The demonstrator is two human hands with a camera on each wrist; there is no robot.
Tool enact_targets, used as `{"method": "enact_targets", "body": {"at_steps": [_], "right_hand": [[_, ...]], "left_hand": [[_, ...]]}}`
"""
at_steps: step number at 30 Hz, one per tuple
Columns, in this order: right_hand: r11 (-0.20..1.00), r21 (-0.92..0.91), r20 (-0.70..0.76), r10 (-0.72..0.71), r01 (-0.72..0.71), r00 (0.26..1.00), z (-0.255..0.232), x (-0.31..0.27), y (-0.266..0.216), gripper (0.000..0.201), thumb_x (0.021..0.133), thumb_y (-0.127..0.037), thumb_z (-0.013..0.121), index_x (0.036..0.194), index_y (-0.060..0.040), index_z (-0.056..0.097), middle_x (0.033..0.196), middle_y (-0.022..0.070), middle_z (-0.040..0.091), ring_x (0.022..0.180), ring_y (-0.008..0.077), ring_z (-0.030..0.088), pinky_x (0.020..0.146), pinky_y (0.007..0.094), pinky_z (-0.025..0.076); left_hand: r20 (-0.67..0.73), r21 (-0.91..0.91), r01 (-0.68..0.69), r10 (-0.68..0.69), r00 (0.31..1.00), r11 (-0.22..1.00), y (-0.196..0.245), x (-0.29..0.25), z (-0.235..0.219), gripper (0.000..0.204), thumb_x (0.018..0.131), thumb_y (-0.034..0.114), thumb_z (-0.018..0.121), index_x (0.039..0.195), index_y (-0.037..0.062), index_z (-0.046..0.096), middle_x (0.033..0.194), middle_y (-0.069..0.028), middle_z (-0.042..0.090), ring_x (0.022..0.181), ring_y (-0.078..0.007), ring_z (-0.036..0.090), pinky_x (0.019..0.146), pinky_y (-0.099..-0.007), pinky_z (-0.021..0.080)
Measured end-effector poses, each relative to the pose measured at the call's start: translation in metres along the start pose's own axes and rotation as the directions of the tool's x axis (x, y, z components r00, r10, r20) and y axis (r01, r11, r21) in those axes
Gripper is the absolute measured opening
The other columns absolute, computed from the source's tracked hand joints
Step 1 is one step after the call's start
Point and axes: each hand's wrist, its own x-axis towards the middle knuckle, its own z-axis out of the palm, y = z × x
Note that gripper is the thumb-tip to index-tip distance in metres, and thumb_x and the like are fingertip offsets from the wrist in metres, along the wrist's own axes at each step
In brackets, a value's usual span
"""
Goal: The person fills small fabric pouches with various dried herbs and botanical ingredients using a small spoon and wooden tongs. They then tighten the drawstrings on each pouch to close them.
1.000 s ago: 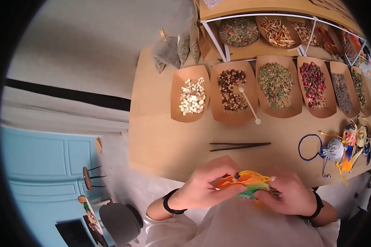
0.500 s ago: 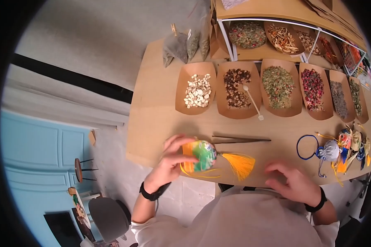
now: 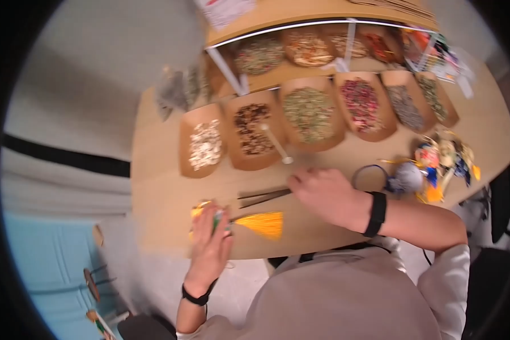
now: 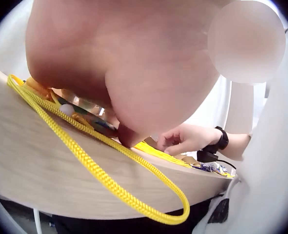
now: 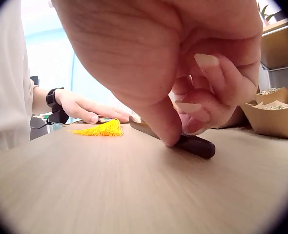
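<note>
**Tasselled pouch (image 3: 197,211) under the left hand (image 3: 209,243), dark tongs (image 5: 197,146) in the right hand (image 3: 326,195)**

Item one: the pouch, orange and green, lying near the front edge of the table (image 3: 158,198), well left of us. Its yellow tassel (image 3: 263,224) fans out toward our right; its yellow cord (image 4: 100,176) loops down in front of the edge. Our left hand lies over it, fingers straight, not closed round it; we judge this is to steady it.

Item two: the tongs, slim, resting low over the wood beyond the tassel. Our right hand pinches them near one end, thumb on the near side, fingers curled behind; we take this as a hold for lifting or steering. Whether they are clear of the wood we cannot tell.

Item three: six paper trays (image 3: 252,162) in a row, one dried material to each, presumably to keep kinds apart and within reach. A pale spoon (image 3: 275,143) leans across the second, handle over the rim, handy to grasp.

Item four: finished-looking pouches (image 3: 407,177), heaped at right.

Surroundings: pale wood-grain tabletop; behind, a white-framed shelf (image 3: 300,33) with more trays; a blue panelled wall (image 3: 51,255) and a stool (image 3: 90,284) at left, blurred.
</note>
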Motion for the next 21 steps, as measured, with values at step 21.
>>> {"method": "enact_targets", "body": {"at_steps": [21], "right_hand": [[0.971,-0.095,0.120,0.230,-0.220,0.966,-0.103,-0.134,0.086,0.045,0.070,-0.006,0.080,0.109,-0.0047,0.058,0.101,0.0119,0.061,0.093,0.0347,0.066,0.076,0.0434,0.056]], "left_hand": [[-0.253,-0.250,-0.259,0.195,0.948,0.933,0.082,0.029,-0.010,0.035,0.079,0.010,0.077,0.113,0.0041,0.071,0.118,-0.0123,0.064,0.105,-0.0351,0.060,0.094,-0.0450,0.047]]}}
